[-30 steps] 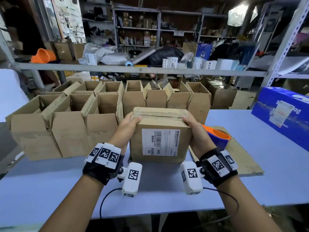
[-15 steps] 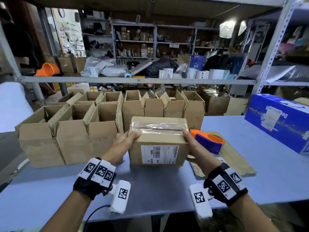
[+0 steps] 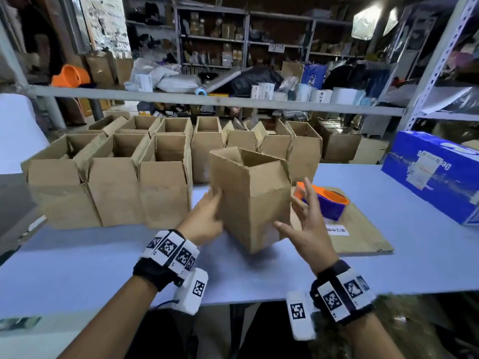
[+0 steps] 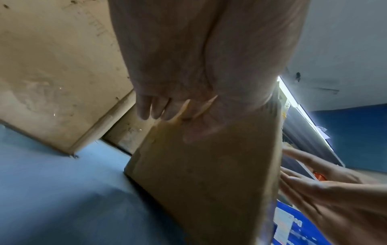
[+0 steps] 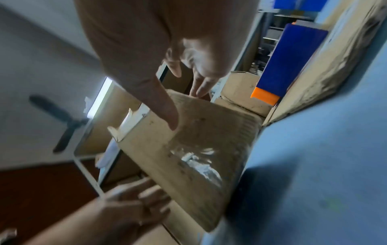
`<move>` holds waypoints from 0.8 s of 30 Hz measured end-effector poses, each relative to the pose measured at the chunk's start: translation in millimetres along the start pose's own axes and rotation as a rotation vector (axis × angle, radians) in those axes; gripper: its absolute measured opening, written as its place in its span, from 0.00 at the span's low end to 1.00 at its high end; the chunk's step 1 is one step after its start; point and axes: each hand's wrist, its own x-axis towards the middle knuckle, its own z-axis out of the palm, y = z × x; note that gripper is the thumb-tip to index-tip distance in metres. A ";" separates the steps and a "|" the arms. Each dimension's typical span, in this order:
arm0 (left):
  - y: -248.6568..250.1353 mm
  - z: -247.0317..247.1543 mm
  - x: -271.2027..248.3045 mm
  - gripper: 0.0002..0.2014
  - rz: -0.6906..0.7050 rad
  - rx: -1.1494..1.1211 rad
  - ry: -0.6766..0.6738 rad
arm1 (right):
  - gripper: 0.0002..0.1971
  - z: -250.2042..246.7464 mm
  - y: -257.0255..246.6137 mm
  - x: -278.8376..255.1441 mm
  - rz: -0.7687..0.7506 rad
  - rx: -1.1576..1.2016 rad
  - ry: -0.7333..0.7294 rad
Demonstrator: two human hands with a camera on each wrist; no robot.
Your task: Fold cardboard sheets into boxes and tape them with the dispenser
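L hand (image 3: 204, 221) fingers curled in a grip, R hand (image 3: 308, 229) fingers splayed.

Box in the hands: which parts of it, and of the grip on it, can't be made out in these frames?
- Box underside: turned away in head view; tape glints there in right wrist view, but blur hides the seam.
- Box inside: only the top shows in head view; walls hide the rest.
- Left hand fingertips: behind the box in head view; left wrist view too blurred to settle the grip.
- Right hand contact: fingers spread beside the box; touching or apart is unclear.
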 end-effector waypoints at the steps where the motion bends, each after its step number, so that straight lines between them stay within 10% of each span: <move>1: 1.2 5.6 -2.9 0.44 0.019 -0.022 -0.010 | 0.56 7.0 5.1 -5.2 -0.020 -0.059 -0.013; 7: 13.5 13.3 -29.0 0.54 0.117 -0.223 0.080 | 0.37 39.5 19.3 -23.5 -0.015 -0.134 0.030; 17: 16.2 -10.0 -32.9 0.37 0.142 0.626 0.438 | 0.32 71.2 13.6 -1.4 -0.008 -0.134 -0.098; 24: 0.7 -31.9 -14.8 0.35 0.105 0.792 0.469 | 0.30 98.2 13.3 28.4 0.024 -0.163 -0.156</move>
